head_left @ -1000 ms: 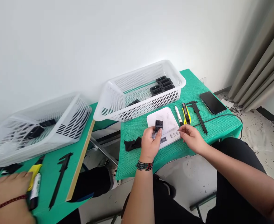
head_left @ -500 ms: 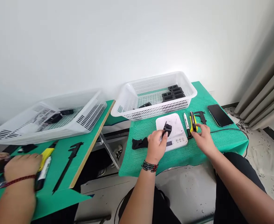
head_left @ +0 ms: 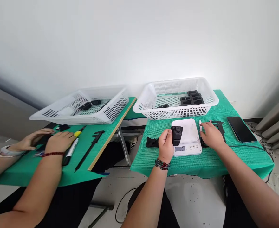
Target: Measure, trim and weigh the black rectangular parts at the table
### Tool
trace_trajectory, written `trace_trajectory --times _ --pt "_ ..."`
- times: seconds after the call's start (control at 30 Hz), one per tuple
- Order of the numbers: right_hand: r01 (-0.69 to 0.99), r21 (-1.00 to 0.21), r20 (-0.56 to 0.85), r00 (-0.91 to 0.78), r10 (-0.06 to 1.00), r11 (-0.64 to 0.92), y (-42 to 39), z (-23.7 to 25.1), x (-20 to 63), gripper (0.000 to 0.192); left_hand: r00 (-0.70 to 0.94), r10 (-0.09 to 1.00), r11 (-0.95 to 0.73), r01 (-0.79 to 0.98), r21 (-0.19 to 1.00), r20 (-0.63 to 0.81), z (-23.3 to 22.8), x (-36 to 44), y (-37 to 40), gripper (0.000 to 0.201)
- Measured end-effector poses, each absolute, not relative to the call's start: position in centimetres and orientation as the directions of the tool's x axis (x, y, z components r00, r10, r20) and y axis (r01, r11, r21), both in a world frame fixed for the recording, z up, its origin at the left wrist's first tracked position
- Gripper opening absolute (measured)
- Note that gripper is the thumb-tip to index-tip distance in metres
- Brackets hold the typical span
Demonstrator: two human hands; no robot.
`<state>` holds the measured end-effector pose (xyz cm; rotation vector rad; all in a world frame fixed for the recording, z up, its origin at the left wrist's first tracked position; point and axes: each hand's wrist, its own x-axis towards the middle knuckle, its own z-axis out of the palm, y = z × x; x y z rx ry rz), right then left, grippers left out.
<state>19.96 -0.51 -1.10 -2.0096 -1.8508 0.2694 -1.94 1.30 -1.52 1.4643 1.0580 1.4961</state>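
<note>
Black plastic block (head_left: 177, 137) over the 8 o'clock side of a white scale (head_left: 190, 128), on a green-covered table (head_left: 141, 161) — taking the person's seat as 6. I see a pale wall (head_left: 139, 47) at 12, a curtain (head_left: 276, 126) near 3, and a white basket (head_left: 177, 113) at the scale's 11. The left hand (head_left: 166, 146) reaches from 7, fingers closed on the block's 9 o'clock edge. From 4 comes the right hand (head_left: 212, 136), fingers bent down by a white marker (head_left: 200, 123) — whether they grip anything, I can't tell. The block's long axis runs 12 to 6, raised tab (head_left: 178, 129) toward 12.
</note>
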Motion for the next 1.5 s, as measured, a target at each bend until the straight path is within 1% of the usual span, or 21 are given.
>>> trace_trajectory --times 0.07,0.1,0.2,0.27,0.37,0.43,0.53,0.6,0.83,1.0,1.07,1.13,1.17,1.23,1.3,1.33,1.37,1.4,1.43,1.5 --pt "0.951 -0.299 0.067 0.099 0.993 -0.074 0.2 -1.0 19.9 0.047 -0.056 0.938 -0.345 -0.037 0.938 0.343 -1.8 -2.0 1.3 0.060" --pt "0.958 -0.275 0.049 0.103 0.993 -0.086 0.4 -1.0 19.7 0.049 -0.046 0.942 -0.336 -0.061 0.940 0.333 -2.0 -2.1 1.3 0.059" --pt "0.958 -0.243 0.000 0.157 0.988 -0.152 0.3 -0.9 19.3 0.056 -0.004 0.951 -0.308 -0.103 0.946 0.310 -2.3 -2.3 1.2 0.056" --pt "0.955 -0.227 -0.025 0.192 0.981 -0.192 0.1 -0.8 19.1 0.059 -0.009 0.954 -0.298 -0.114 0.948 0.299 -2.4 -2.5 1.1 0.055" --pt "0.952 -0.220 -0.056 0.205 0.977 -0.212 0.2 -0.7 19.0 0.062 -0.015 0.961 -0.278 -0.112 0.954 0.278 -2.1 -2.8 1.0 0.055" --pt "0.957 -0.203 -0.063 0.197 0.978 -0.206 0.2 -0.6 19.0 0.060 -0.001 0.960 -0.281 -0.072 0.957 0.281 -1.7 -3.0 1.0 0.056" --pt "0.967 -0.170 -0.049 0.182 0.982 -0.188 0.1 -0.7 19.1 0.054 0.036 0.952 -0.303 -0.019 0.953 0.303 -1.2 -3.1 0.9 0.055" --pt "0.970 -0.163 -0.030 0.175 0.984 -0.178 0.0 -0.8 19.1 0.052 0.042 0.955 -0.292 -0.041 0.956 0.294 -1.1 -3.1 1.0 0.055" --pt "0.960 -0.189 0.015 0.212 0.977 -0.205 -0.4 -0.8 19.1 0.051 -0.033 0.976 -0.219 -0.162 0.962 0.216 -1.5 -2.5 1.7 0.057" --pt "0.970 -0.184 0.091 0.176 0.980 -0.157 -1.0 -1.6 19.1 0.045 -0.025 0.972 -0.236 -0.154 0.959 0.235 -1.4 -2.8 1.6 0.054" --pt "0.964 -0.224 0.161 0.181 0.970 -0.143 -1.4 -1.9 19.3 0.045 -0.005 0.967 -0.254 -0.121 0.959 0.256 -1.3 -3.1 1.5 0.054" --pt "0.945 -0.306 0.262 0.200 0.944 -0.115 -1.9 -2.1 19.5 0.045 0.014 0.962 -0.272 -0.082 0.959 0.274 -1.2 -3.2 1.4 0.054" --pt "0.926 -0.369 0.318 0.206 0.926 -0.079 -2.2 -2.1 19.4 0.044 0.020 0.961 -0.275 -0.070 0.959 0.277 -1.1 -3.3 1.4 0.054" --pt "0.836 -0.546 0.408 0.211 0.888 0.052 -3.0 -2.0 19.0 0.041 0.007 0.961 -0.275 -0.069 0.959 0.277 -1.0 -3.1 1.2 0.054" --pt "0.628 -0.751 0.427 0.227 0.875 0.203 -3.9 -1.8 17.8 0.040 -0.016 0.962 -0.274 -0.076 0.959 0.274 -0.8 -2.6 0.8 0.052" --pt "0.482 -0.840 0.399 0.240 0.885 0.248 -4.5 -1.6 16.9 0.040 -0.021 0.962 -0.273 -0.080 0.959 0.272 -0.8 -2.2 0.5 0.051" --pt "0.331 -0.904 0.357 0.233 0.905 0.271 -5.1 -1.5 16.0 0.040 -0.017 0.962 -0.271 -0.083 0.959 0.271 -0.7 -1.8 0.1 0.049" --pt "0.204 -0.938 0.323 0.206 0.924 0.282 -5.6 -1.5 15.1 0.040 -0.003 0.962 -0.271 -0.087 0.959 0.272 -0.7 -1.3 -0.3 0.048" --pt "0.113 -0.951 0.303 0.181 0.936 0.286 -6.0 -1.4 14.2 0.038 0.015 0.961 -0.273 -0.093 0.957 0.276 -0.6 -0.9 -0.7 0.047" --pt "0.047 -0.947 0.320 0.185 0.929 0.317 -6.5 -1.4 13.3 0.035 0.039 0.957 -0.284 -0.099 0.954 0.289 -0.6 -0.1 -1.2 0.046"
